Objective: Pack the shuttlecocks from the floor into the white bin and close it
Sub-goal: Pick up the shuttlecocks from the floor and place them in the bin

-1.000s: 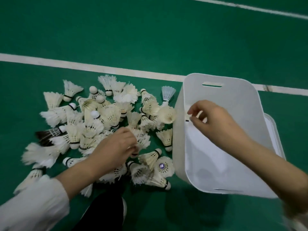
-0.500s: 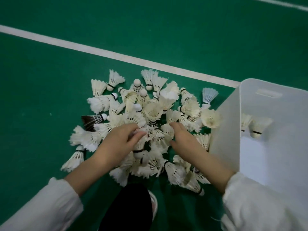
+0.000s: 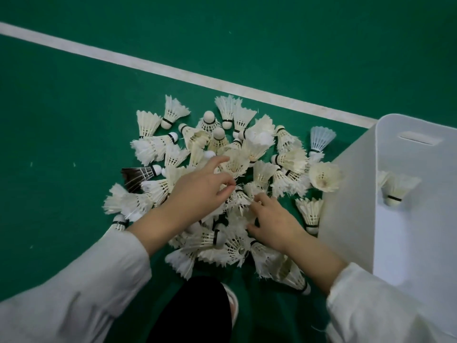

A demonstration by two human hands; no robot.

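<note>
Thumb and curled fingers of the left hand [image 3: 200, 188] draw into a narrow grip on feathers in the middle of the heaped shuttlecocks [image 3: 247, 149], index finger stretched beyond. Just to the right, the right hand [image 3: 274, 222] digs bent fingers into the same heap; whether its grip has closed on anything cannot be told from above. The heap spreads over the green court floor [image 3: 74, 120] on the near side of a white court line [image 3: 173, 70], with one black-feathered shuttlecock [image 3: 138, 175] at its left edge and a pale blue one [image 3: 321, 138] at the far right. The white bin [image 3: 346, 219] stands at the right, open at the top, its left wall just beside the nearest shuttlecocks, a handle slot [image 3: 418, 140] cut in the far wall. At least one shuttlecock [image 3: 398, 190], apparently two, lies inside; no lid is in view. The step in hand looks like gathering a handful, with the task early, since nearly the whole load lies on the floor. The next move calls for closing gently so the feathers are not crushed, then lifting and carrying the catch right, over the bin's wall, before letting go. White sleeves and a black trouser leg [image 3: 193, 310] fill the near edge.
</note>
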